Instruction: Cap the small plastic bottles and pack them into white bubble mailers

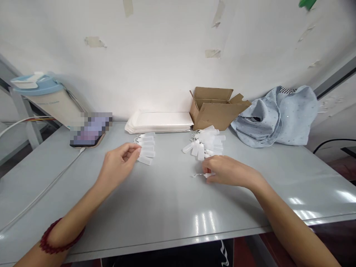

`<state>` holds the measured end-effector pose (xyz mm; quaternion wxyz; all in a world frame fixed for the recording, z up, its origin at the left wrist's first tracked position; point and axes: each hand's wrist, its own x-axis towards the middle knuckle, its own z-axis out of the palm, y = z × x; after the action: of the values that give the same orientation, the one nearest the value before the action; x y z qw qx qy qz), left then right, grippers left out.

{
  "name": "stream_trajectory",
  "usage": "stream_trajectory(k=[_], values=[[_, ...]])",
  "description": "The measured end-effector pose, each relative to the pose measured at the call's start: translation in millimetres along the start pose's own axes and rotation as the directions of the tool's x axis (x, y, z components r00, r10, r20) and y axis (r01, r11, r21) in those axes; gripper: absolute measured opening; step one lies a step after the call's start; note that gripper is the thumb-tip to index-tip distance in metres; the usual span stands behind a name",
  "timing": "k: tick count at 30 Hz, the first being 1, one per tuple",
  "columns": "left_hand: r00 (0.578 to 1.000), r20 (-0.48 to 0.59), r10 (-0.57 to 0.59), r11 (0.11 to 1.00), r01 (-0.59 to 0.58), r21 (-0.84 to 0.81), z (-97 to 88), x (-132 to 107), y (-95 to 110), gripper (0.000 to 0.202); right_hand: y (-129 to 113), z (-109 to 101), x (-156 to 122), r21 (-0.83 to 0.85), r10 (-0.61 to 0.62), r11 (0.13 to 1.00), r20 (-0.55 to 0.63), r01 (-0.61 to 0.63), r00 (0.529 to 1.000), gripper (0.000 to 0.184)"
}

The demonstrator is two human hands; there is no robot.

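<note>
- One translucent squeeze tube [206, 175] is in the right hand [229, 170], held between thumb and curled fingers low over the table [167, 207], just in front of the loose pile; whether it touches the table is hard to tell.
- Its tethered cap [194, 175] sticks out to the left, clear of the fingers. A light pinch on the body seems best here: the plastic looks soft, and a hard squeeze could make it slip or turn.
- The thin tether looks easy to snag, so it is worth keeping clear of the fingers and of the neighbouring tubes.
- The left hand [118, 161] is at the left end of the tube row [148, 153], thumb and forefinger nearly together; I cannot tell whether they grip a tube. A gentle touch suits this spot, since a nudge could skew the row.
- The row shows about five or six tubes lying roughly side by side, caps to the left; the fingers hide some ends.
- The tube pile [210, 139] holds more than ten, too overlapped for an exact count.
- Behind these: one open cardboard box [219, 115] and one stack of flat white sleeves [164, 120], its layers too fine to count.
- Farther out: one light-blue cloth item [294, 115] at the right; one phone [90, 129], one white cable [52, 183] and one blue-lidded tumbler [50, 100] at the left.
</note>
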<state>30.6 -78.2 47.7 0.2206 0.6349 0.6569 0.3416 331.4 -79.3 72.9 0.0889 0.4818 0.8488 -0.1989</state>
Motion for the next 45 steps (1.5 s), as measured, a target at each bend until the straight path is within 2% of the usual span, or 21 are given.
stream_trajectory(k=[3, 5, 8, 11, 16, 22, 27, 37, 41, 45], values=[[0.983, 0.136, 0.122, 0.992, -0.117, -0.044, 16.0, -16, 9, 0.026, -8, 2, 3, 0.022, -0.066, 0.998, -0.049, 0.067, 0.997, 0.006], [0.946, 0.273, 0.177, 0.983, -0.158, -0.090, 23.9, -26, 15, 0.027, -15, 4, 6, 0.035, -0.104, 0.994, -0.089, 0.107, 0.991, 0.011], [0.884, 0.414, 0.215, 0.974, -0.166, -0.153, 30.4, -35, 19, 0.032, -27, 8, 10, 0.089, -0.179, 0.976, -0.188, 0.198, 0.966, 0.018], [0.858, 0.469, 0.209, 0.973, -0.136, -0.186, 31.8, -37, 19, 0.035, -34, 14, 11, 0.165, -0.252, 0.939, -0.270, 0.302, 0.929, 0.023], [0.860, 0.476, 0.182, 0.973, -0.088, -0.215, 29.8, -35, 21, 0.036, -39, 20, 11, 0.257, -0.300, 0.887, -0.310, 0.383, 0.902, 0.027], [0.866, 0.441, 0.236, 0.966, -0.159, -0.204, 25.4, -34, 25, 0.024, -40, 22, 11, 0.258, -0.323, 0.865, -0.370, 0.430, 0.871, 0.027], [0.871, 0.419, 0.258, 0.953, -0.156, -0.261, 22.0, -36, 25, 0.021, -39, 24, 12, 0.247, -0.312, 0.871, -0.390, 0.425, 0.866, 0.026], [0.882, 0.435, 0.182, 0.953, -0.048, -0.300, 19.9, -35, 28, 0.022, -39, 24, 13, 0.250, -0.253, 0.883, -0.459, 0.397, 0.852, 0.018], [0.856, 0.481, 0.190, 0.944, -0.024, -0.330, 22.5, -37, 29, 0.021, -43, 25, 11, 0.285, -0.256, 0.855, -0.496, 0.434, 0.830, 0.016], [0.820, 0.537, 0.199, 0.924, 0.025, -0.381, 25.3, -38, 28, 0.019, -46, 26, 10, 0.315, -0.271, 0.833, -0.485, 0.455, 0.832, 0.014]])
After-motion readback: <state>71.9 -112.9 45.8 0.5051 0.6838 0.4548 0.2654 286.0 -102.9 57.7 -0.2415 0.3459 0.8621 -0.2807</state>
